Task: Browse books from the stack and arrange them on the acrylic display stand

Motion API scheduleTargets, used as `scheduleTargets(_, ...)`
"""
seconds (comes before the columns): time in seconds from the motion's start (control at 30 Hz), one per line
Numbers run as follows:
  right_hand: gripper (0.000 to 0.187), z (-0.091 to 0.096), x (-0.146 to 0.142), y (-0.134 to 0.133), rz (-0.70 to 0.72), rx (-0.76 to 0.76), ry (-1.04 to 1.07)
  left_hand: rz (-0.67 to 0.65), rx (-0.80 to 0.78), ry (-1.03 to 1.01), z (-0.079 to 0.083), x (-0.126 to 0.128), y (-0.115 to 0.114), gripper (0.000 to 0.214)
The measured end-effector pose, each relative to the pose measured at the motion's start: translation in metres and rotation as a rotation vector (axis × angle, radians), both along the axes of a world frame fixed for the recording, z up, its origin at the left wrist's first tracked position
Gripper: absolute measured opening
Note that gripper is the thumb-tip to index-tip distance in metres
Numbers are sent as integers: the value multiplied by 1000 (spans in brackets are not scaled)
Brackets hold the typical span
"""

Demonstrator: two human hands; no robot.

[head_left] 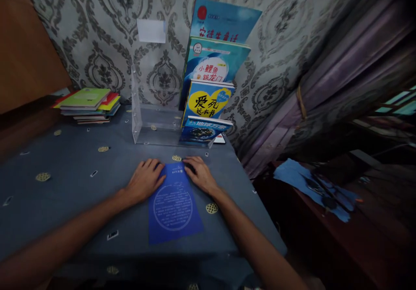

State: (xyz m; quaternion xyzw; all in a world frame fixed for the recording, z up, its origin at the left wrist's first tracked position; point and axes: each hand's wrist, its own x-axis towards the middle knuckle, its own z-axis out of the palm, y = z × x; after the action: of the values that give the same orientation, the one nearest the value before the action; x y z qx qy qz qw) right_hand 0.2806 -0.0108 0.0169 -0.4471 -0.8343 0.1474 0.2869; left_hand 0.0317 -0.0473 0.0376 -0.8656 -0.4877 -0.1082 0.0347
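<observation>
A thin blue booklet (175, 233) lies on the dark tablecloth in front of me, with upside-down white print inside a round outline. My left hand (146, 178) is closed at its far left corner, the thumb over the edge. At the far right corner, my right hand (200, 176) grips the other edge, its fingers bent. Just beyond my hands stands a clear acrylic tiered rack (136, 116). Its right side holds several upright books, among them a yellow-and-blue book (208, 101) and a small blue book (204, 130) in front.
A stack of colourful books (87, 101) sits at the back left near a brown box-like object (29, 51). A white card (151, 31) is at the rack's upper left. On the right are a curtain (279, 103) and a lower surface with a blue cloth (299, 179).
</observation>
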Motion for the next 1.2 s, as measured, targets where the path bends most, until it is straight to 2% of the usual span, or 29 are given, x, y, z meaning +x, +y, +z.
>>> scheduleTargets(0.17, 44, -5, 1, 2, -1, -12, -79, 121, -69, 7, 7, 0, 11, 53)
scheduleTargets(0.37, 42, -4, -2, -1, 12, 14, -95, 161, -241, -61, 15, -3, 26, 61)
scheduleTargets(0.47, 40, -5, -3, -1, 18, 34, -85, 155, -335, -92, 19, -4, 32, 56)
scheduleTargets(0.6, 39, -3, -5, -3, 15, 26, -86, 10, -467, -240, 21, -2, 42, 34)
scheduleTargets(0.7, 35, 0, -8, -7, -7, 46, -79, -58, -409, -382, 16, 4, 50, 22)
scheduleTargets(0.8, 31, 4, -12, -13, -5, 68, -72, -84, -300, -424, 8, 8, 56, 19)
scheduleTargets(0.9, 35, 6, -15, -18, 58, 65, -123, -106, -132, -288, 2, 10, 55, 17)
scheduleTargets(1.0, 49, 8, -17, -20, 120, 51, -210, -152, 9, -93, 1, 13, 46, 19)
scheduleTargets(1.1, 60, 6, -18, -20, 137, 30, -247, -217, -1, -21, 0, 20, 32, 23)
scheduleTargets(1.2, 65, 3, -18, -19, 117, 28, -260, -185, -39, -2, 0, 25, 22, 24)
